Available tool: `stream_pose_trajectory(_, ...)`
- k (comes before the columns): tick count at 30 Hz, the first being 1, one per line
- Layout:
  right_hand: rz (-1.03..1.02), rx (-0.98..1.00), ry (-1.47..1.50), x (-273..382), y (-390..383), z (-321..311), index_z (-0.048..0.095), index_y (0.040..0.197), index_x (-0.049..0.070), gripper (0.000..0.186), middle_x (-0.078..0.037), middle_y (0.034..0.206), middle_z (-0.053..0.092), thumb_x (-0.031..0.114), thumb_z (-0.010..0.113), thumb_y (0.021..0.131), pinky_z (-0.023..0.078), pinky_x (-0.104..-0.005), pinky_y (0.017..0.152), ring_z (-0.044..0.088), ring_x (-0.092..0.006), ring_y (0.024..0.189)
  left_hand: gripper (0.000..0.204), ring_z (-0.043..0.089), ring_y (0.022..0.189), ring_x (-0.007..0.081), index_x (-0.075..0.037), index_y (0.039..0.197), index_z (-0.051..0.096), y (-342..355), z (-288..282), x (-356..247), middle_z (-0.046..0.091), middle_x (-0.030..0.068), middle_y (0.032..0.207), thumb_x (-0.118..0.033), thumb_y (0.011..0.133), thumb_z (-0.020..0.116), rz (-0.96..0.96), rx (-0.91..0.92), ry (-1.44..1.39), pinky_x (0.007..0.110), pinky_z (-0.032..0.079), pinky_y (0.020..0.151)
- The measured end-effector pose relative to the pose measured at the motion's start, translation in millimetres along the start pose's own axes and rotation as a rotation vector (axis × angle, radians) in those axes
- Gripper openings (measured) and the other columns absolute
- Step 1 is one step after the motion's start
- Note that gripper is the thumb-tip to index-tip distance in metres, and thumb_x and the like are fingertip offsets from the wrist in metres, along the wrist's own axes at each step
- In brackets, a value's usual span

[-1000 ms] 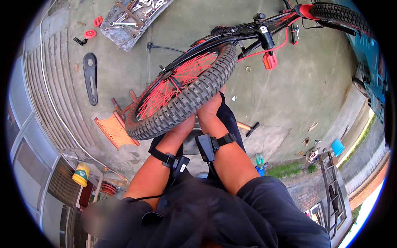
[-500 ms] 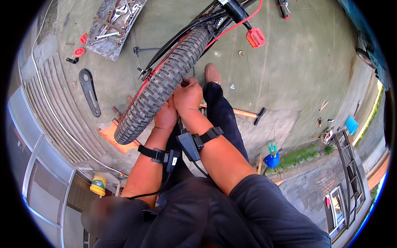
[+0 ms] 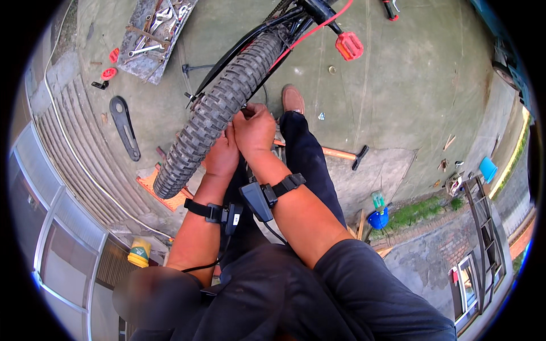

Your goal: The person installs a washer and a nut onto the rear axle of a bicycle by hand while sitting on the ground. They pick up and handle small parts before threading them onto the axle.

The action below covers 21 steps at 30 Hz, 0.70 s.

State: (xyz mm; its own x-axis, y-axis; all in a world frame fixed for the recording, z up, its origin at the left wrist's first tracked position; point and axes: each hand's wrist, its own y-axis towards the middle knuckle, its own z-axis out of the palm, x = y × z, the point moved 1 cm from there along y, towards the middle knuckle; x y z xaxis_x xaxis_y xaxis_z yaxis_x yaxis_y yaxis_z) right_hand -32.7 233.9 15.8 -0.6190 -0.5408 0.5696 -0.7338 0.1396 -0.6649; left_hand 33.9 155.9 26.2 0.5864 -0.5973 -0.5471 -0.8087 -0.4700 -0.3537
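Observation:
A knobby black bicycle tyre [image 3: 219, 108] slants across the middle, on a wheel of a bike with a black frame and a red pedal [image 3: 348, 46]. Close against the tyre's right side is my right hand [image 3: 256, 132], its fingers curled in toward the wheel. What those fingers grip is hidden. Just left of it and lower, my left hand [image 3: 223, 152] reaches in beside the tyre, touching or almost touching my right wrist. Its fingertips disappear behind the right hand and the tyre. A thin dark cable loops out near my right fingers.
A metal tray [image 3: 145, 57] of wrenches lies at the far left. Near it are a loose red pedal [image 3: 108, 74] and a dark slotted bar [image 3: 124, 128]. An orange-handled hammer [image 3: 341, 154] lies beyond my right leg. An orange perforated piece [image 3: 153, 184] sits under the tyre.
The tyre and bike have shifted slightly left in view. Both hands have moved a little left with them, and my right hand remains curled beside the wheel.

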Motion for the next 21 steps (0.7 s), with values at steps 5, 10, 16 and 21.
stream_pose_trajectory(5, 0.019, 0.029, 0.006, -5.2, 1.2, 1.4, 0.069, 0.095, 0.003, 0.032, -0.014, 0.089, 0.073, 0.030, 0.074, 0.078, 0.055, -0.0419, 0.075, 0.071, -0.0325, 0.083, 0.032, 0.062, 0.116, 0.0363, -0.005, 0.129, 0.062, 5.4, -10.3, -5.3, 0.065, 0.0197, 0.125, -0.018, 0.103, 0.049, 0.032, 0.057, 0.210, 0.041, 0.047, 0.098)
stream_pose_trajectory(10, -0.013, 0.040, 0.007, -3.9, 4.4, -1.5, 0.069, 0.096, 0.003, 0.031, -0.014, 0.090, 0.073, 0.029, 0.074, 0.079, 0.055, -0.0412, 0.075, 0.071, -0.0317, 0.083, 0.035, 0.061, 0.118, 0.0355, -0.004, 0.134, 0.057, 4.9, -21.7, -15.8, 0.063, 0.0193, 0.129, -0.014, 0.101, 0.048, 0.156, 0.098, 0.299, 0.041, 0.047, 0.099)
stream_pose_trajectory(16, 0.040, 0.049, 0.061, -9.8, 2.6, 3.4, 0.069, 0.096, 0.003, 0.031, -0.013, 0.088, 0.073, 0.028, 0.074, 0.079, 0.055, -0.0415, 0.074, 0.071, -0.0313, 0.081, 0.044, 0.057, 0.124, 0.0377, -0.004, 0.142, 0.049, -2.9, -35.8, -30.9, 0.058, 0.0197, 0.137, -0.005, 0.098, 0.042, 0.299, 0.104, 0.166, 0.042, 0.046, 0.102)
stream_pose_trajectory(21, 0.003, 0.037, 0.053, -7.9, 2.8, 1.4, 0.070, 0.096, 0.005, 0.030, -0.013, 0.086, 0.072, 0.029, 0.074, 0.079, 0.055, -0.0422, 0.072, 0.071, -0.0316, 0.080, 0.048, 0.055, 0.125, 0.0403, -0.005, 0.145, 0.045, 6.0, -31.4, -28.7, 0.056, 0.0226, 0.137, -0.003, 0.097, 0.045, 0.170, 0.186, 0.193, 0.043, 0.045, 0.102)
